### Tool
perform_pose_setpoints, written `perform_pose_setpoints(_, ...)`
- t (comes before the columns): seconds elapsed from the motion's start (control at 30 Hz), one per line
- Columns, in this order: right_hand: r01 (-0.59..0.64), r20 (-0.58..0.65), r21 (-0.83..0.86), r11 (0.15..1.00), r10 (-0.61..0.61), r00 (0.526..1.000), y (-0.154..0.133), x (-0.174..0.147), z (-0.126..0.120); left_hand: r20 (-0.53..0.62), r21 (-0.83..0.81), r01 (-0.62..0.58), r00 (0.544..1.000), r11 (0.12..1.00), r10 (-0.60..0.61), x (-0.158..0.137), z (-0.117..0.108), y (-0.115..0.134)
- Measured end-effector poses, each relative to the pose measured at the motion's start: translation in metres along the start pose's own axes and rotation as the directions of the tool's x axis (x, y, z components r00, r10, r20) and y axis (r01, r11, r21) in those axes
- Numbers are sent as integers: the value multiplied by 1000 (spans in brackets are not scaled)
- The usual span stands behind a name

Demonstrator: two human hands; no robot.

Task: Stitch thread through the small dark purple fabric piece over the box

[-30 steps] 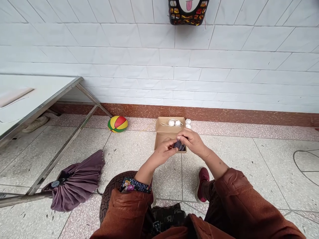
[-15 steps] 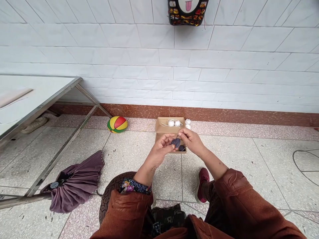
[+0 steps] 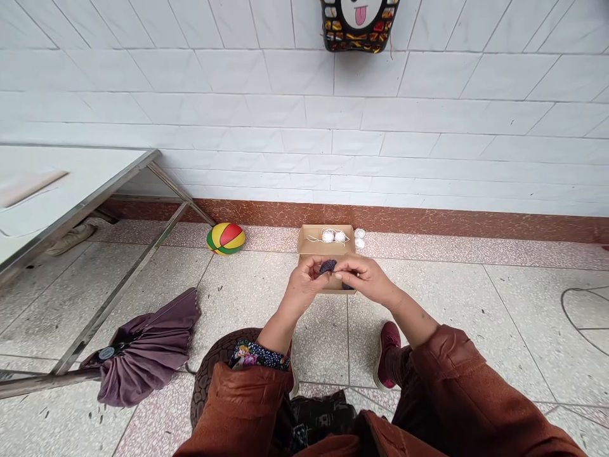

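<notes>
My left hand (image 3: 303, 287) and my right hand (image 3: 365, 277) meet above an open cardboard box (image 3: 309, 244) on the floor. Between their fingertips I hold a small dark ball of thread (image 3: 328, 266); the left fingers cup it, the right fingers pinch at its right side. Another dark ball lies in the box under my right hand, mostly hidden. Two white thread balls (image 3: 333, 236) with loose strands rest at the far end of the box. Two more white balls (image 3: 360, 238) lie on the floor just right of it.
A multicoloured ball (image 3: 226, 237) sits by the wall base. A folded purple umbrella (image 3: 143, 349) lies on the tiles at left, beside a metal-framed table (image 3: 80, 203). A shoe (image 3: 66, 238) is under the table. My red shoe (image 3: 387, 343) is below the box.
The dark ball was lifted out of the box, and both hands now hold it a little higher and farther forward. My right hand has turned flatter over it.
</notes>
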State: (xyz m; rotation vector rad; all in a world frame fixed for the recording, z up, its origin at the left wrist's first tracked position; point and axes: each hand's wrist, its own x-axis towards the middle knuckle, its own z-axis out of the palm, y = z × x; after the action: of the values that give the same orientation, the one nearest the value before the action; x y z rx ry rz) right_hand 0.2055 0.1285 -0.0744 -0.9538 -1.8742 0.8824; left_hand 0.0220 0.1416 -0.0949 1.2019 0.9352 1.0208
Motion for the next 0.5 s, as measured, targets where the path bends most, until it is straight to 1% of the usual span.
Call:
perform_pose_setpoints(0.07,-8,-111,12,1000,9,994,4,2,-5,119,-40,0,993,999,4,-3,2,3)
perform_pose_setpoints(0.13,-47,-198,13,999,48,979,11,5,-8,207,-128,14,978,992,13,-6,4,5)
perform_pose_setpoints(0.2,-114,-223,8,993,113,968,17,6,-7,228,-229,37,973,973,17,-8,5,7)
perform_pose_setpoints(0.27,-167,-189,-15,986,162,969,21,6,-3,179,-304,53,984,951,2,-7,6,7)
perform_pose_setpoints(0.33,-161,-138,-65,985,151,979,21,4,4,80,-338,41,997,940,-14,-5,5,6)
perform_pose_setpoints(0.4,-98,-83,-133,986,87,993,17,2,10,-26,-321,3,1000,947,-12,-2,4,4)
perform_pose_setpoints(0.5,11,30,-196,980,-5,1000,9,-2,17,-150,-201,-63,988,977,33,1,1,2)
